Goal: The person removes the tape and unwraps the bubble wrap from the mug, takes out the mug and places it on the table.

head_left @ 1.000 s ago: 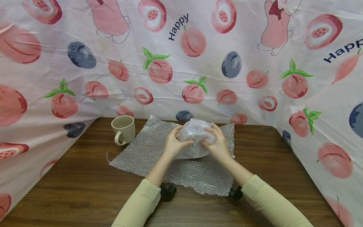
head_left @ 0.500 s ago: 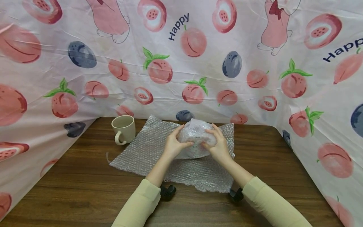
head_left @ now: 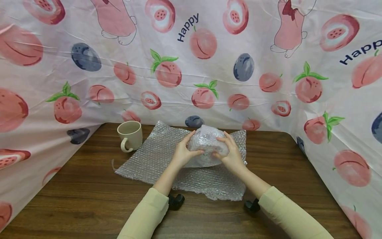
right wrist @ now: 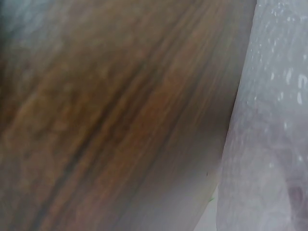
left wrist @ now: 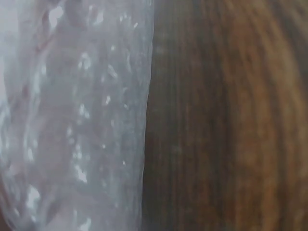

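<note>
Plastic-wrapped bundle (head_left: 206,136) sits at the centre of the frame, over the right part of a flat bubble wrap sheet (head_left: 149,161); we cannot tell whether it rests on the sheet or is held just above it. We see 2 hands on it: the left hand (head_left: 182,153) curls round its left side and the right hand (head_left: 232,155) round its right side, each spread to the bundle's width, with both thumbs across the front. Neither wrist view shows the fingers, only shiny film beside the bare worktop (head_left: 65,196).

We judge the outside soft and slick, likely to crease and slide a little under the fingertips, while the rounded shape suggests something firmer inside. We cannot make out what that is, so we would treat it as fragile. It looks fairly light, though its weight does not show. We think the best hold is low and wide on the 2 opposite sides, with even, gentle pressure; pinching loose film at the top could let the contents slip.

At the left of the frame, 1 cream mug (head_left: 135,137) stands upright near the sheet's edge, its handle towards us.
</note>
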Tool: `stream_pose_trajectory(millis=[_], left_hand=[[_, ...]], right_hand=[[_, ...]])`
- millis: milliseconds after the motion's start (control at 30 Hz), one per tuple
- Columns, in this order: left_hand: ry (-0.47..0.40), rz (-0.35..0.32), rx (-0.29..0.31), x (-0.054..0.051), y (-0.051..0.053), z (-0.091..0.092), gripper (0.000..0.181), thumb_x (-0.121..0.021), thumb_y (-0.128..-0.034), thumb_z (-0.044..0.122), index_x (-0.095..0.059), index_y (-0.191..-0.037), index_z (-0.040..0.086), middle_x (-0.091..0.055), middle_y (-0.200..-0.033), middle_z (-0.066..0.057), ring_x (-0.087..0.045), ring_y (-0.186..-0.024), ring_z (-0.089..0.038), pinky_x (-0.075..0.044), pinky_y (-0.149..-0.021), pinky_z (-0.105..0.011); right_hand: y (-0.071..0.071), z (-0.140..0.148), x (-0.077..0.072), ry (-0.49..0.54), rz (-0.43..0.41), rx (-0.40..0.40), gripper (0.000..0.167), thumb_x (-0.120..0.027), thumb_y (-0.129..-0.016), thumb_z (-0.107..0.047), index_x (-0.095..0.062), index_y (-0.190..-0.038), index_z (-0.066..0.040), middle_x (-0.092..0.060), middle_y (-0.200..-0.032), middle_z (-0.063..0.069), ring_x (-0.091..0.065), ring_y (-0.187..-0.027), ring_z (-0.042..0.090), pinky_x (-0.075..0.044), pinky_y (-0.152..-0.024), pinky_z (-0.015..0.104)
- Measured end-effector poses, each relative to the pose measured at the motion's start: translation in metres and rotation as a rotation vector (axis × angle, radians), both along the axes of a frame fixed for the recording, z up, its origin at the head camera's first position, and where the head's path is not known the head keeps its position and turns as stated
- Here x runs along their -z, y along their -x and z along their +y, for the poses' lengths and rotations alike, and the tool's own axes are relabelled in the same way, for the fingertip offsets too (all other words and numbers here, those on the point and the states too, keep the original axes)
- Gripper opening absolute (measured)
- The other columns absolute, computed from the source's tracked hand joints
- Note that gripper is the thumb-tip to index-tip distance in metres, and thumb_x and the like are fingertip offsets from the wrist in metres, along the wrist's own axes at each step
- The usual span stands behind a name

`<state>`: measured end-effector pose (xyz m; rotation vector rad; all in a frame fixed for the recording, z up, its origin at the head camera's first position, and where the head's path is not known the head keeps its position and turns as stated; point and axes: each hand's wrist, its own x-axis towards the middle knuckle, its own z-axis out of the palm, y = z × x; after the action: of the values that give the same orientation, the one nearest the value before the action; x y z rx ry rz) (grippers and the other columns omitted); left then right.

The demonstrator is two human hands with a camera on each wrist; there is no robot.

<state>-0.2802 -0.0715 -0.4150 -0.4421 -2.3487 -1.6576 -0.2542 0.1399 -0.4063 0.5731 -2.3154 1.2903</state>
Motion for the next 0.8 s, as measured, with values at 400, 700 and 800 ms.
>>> stream_pose_trajectory(millis=[400,700,800], left_hand=[[0.061,-0.032,0.038,0.002,0.003,-0.004,0.087,-0.086,-0.0728,0.023,-0.04,-0.147,0.019,-0.049,-0.137,-0.016,-0.051,-0.118,-0.035,-0.046,-0.09,-0.05],[0.054,-0.064,0.131,0.003,0.004,-0.011,0.088,-0.082,-0.0775,0.028,-0.033,-0.15,0.022,-0.042,-0.141,-0.018,-0.044,-0.124,-0.037,-0.041,-0.094,-0.056],[0.053,-0.058,0.15,0.004,0.005,-0.014,0.084,-0.079,-0.0809,0.028,-0.032,-0.151,0.02,-0.038,-0.145,-0.018,-0.041,-0.126,-0.039,-0.04,-0.095,-0.057]], right_hand=[[-0.001,0.008,-0.005,-0.151,-0.025,-0.012,0.067,-0.086,-0.072,-0.012,-0.055,-0.131,-0.009,-0.025,-0.152,0.019,-0.028,-0.134,0.047,-0.031,-0.098,0.065],[-0.005,0.014,-0.014,-0.257,-0.024,0.005,0.067,-0.085,-0.074,-0.028,-0.054,-0.132,-0.014,-0.023,-0.153,0.018,-0.023,-0.137,0.043,-0.03,-0.097,0.067],[-0.007,0.015,-0.017,-0.294,-0.006,0.015,0.066,-0.082,-0.075,-0.033,-0.055,-0.132,-0.014,-0.023,-0.153,0.018,-0.023,-0.136,0.044,-0.03,-0.097,0.068]])
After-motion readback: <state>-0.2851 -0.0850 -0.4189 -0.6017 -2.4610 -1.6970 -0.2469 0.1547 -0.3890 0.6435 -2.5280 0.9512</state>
